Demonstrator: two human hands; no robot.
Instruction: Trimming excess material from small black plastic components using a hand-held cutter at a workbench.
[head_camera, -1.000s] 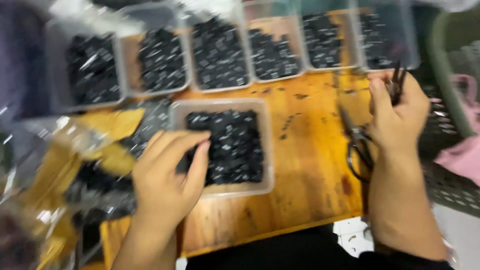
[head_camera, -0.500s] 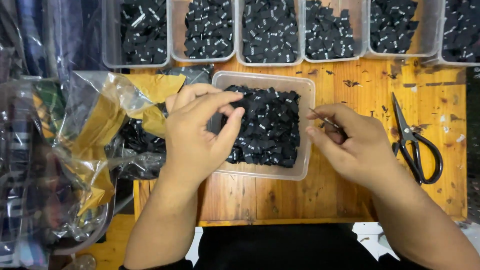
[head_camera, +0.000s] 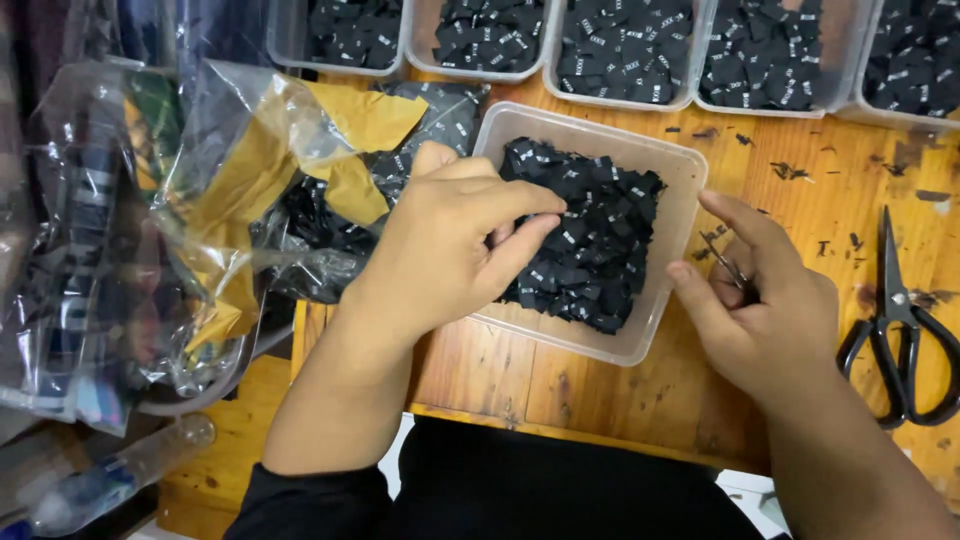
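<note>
Labels, small black woven squares, are heaped in a clear tub at the near centre of a wooden table.

The left hand is pressed into the heap's left side, fingers curled and pinching at labels. The right hand, just right of the tub, is closed on a thin metal tool. A single label is best pinched by its edge, lightly. Black scissors lie far right; crinkled plastic bags are piled left.

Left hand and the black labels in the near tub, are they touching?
Touching. The head view shows the left hand with its fingertips pressed into the black labels.
</note>
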